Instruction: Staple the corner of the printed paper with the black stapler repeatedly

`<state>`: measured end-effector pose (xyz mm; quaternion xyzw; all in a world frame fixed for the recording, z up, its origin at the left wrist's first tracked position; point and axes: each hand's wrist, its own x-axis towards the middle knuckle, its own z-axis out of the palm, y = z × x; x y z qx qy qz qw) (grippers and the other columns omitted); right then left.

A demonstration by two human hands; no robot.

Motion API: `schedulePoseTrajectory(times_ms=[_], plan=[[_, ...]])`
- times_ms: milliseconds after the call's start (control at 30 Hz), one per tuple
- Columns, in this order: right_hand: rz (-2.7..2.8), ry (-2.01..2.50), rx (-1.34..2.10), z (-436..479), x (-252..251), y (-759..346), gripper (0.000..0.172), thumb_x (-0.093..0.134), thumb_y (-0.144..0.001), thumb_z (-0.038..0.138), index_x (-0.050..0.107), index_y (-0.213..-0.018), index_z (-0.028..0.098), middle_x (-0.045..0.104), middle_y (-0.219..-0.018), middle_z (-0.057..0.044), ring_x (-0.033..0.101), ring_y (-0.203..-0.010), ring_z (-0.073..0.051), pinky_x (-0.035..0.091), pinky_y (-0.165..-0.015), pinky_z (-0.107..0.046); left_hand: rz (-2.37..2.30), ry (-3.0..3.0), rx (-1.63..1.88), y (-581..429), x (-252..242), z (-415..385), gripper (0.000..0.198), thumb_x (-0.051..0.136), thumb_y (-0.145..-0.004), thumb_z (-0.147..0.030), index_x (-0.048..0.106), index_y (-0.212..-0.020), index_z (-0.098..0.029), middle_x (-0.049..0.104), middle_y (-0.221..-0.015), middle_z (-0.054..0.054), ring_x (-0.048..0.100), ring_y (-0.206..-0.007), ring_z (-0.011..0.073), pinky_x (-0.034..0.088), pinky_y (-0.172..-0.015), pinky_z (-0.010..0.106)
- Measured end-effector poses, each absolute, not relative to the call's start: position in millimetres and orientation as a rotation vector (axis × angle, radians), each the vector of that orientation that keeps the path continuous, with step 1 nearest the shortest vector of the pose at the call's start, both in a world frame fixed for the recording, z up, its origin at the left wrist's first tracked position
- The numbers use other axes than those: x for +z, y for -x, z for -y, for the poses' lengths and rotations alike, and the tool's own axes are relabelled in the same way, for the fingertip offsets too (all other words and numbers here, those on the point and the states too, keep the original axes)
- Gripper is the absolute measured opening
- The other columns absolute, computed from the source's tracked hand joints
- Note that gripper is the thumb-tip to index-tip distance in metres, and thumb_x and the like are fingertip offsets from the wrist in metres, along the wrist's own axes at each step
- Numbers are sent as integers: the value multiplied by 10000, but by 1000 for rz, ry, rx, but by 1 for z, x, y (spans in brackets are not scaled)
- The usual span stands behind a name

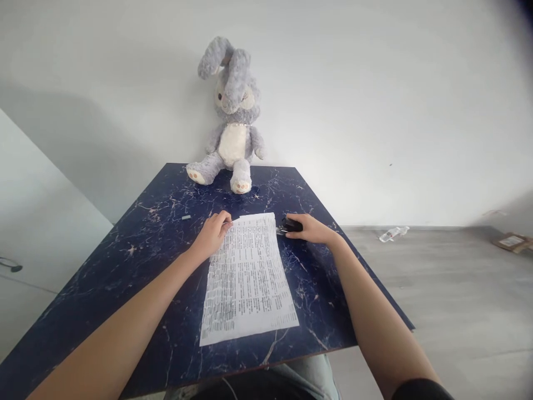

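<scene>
Printed sheets of paper (252,278) lie on the dark blue marbled table in front of me, one edge slightly offset at the top. My left hand (216,229) pinches their upper left corner between thumb and fingers. At the upper right edge of the paper, my right hand (310,228) is wrapped round a black stapler (292,225). Its metal front end points left and meets the paper's edge; whether the sheet is between its jaws I cannot tell.
A grey plush rabbit (234,139) sits at the table's far edge against the wall. A small pale box of staples or similar piece (186,217) lies left of my left hand. On the floor at right are a clear plastic item (393,234) and a brown cardboard piece (511,241).
</scene>
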<state>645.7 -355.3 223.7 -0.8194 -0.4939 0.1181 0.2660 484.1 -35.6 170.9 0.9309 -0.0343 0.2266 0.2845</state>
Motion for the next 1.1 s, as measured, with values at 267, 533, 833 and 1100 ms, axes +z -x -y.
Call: schedulePoseTrajectory(times_ms=[267, 533, 833, 1100], plan=[[1470, 2161, 430, 345, 232, -627, 383, 648, -743, 167, 623, -1124, 201, 710, -958, -29, 637, -817, -203, 462, -748, -320, 78, -2424, 638, -485, 168, 34, 50, 463, -1006, -250, 503, -981, -236, 618, -940, 36, 607, -903, 224, 450, -859, 380], [1433, 2252, 459, 349, 239, -628, 429, 609, -673, 106, 745, -1069, 204, 746, -1029, -55, 685, -886, -245, 517, -803, -378, 16, -2469, 643, -486, 167, 33, 65, 457, -1007, -218, 517, -988, -236, 646, -962, 48, 614, -956, 243, 452, -880, 403], [1616, 2208, 502, 338, 246, -607, 62, 732, -787, 251, 705, -818, 205, 685, -882, -50, 618, -769, -207, 487, -713, -370, -9, -2461, 672, -486, 165, 32, 105, 480, -991, -187, 569, -1019, -237, 668, -980, 51, 612, -933, 241, 449, -860, 393], [1552, 2016, 661, 335, 253, -596, 246, 762, -819, 342, 686, -1026, 233, 710, -986, -23, 642, -840, -186, 505, -778, -344, -14, -2482, 668, -487, 163, 34, 99, 474, -987, -175, 550, -1005, -237, 667, -983, 43, 598, -928, 233, 444, -887, 405]])
